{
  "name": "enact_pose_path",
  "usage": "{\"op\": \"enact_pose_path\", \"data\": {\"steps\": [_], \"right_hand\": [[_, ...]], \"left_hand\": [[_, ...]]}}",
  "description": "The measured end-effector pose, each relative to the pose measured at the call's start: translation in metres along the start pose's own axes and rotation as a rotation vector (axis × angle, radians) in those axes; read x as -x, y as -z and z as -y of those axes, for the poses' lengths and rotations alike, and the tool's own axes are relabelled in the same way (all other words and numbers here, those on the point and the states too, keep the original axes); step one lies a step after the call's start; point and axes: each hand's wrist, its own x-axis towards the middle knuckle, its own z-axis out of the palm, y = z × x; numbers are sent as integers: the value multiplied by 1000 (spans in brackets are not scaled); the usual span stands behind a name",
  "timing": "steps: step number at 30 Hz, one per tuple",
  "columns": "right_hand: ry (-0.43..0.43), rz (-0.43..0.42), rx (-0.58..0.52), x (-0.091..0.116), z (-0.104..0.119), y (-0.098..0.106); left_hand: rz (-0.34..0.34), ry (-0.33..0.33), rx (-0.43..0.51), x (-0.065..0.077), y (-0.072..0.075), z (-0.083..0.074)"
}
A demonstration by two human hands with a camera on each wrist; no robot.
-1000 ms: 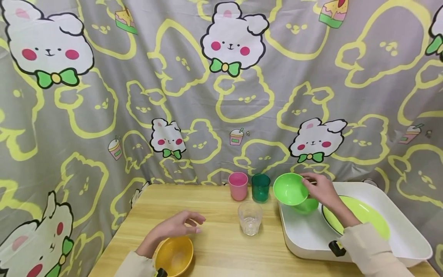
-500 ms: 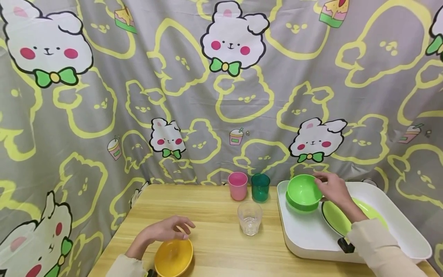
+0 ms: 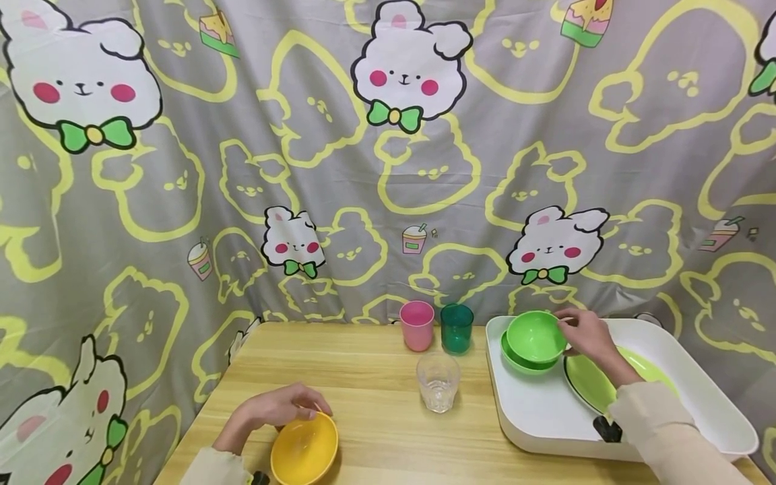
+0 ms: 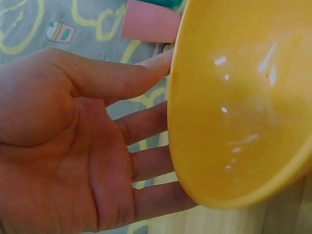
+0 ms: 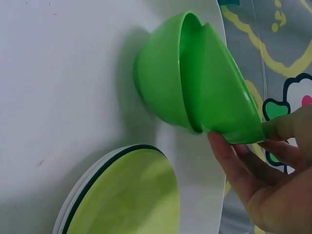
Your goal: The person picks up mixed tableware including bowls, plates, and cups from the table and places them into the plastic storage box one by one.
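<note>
My left hand is at the far rim of a yellow bowl on the near left of the table. In the left wrist view its thumb meets the rim, and the other fingertips are hidden behind the bowl wall. Over on the right, my right hand pinches the rim of a light green bowl. That bowl is tilted, its lower part inside a second green bowl, which stands in the white tray. Thumb and fingers sit on either side of the held rim in the right wrist view.
Stacked plates, the top one yellow-green with a dark rim, lie in the tray beside the bowls. Left of the tray stand a pink cup, a dark green cup and a clear glass. A patterned curtain hangs behind the table.
My right hand has brought the green bowl right and down into the other green bowl. The left hand has lowered leftward from above the yellow bowl to grip its rim.
</note>
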Motion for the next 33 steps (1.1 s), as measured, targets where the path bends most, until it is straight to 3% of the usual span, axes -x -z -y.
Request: {"op": "enact_pose_path", "data": {"steps": [7,15,25,33], "right_hand": [[-39,63,-26,-4,-2,-3],[-18,94,-7,-5,-5,-5],[-27,117,105,-6,-9,-4],[28,114,141,-4,-4,-1]], "left_hand": [[46,11,34,4,1,4],[35,134,110,8,-2,8],[-61,153,118,9,-2,11],[-214,193,218,13,5,11]]}}
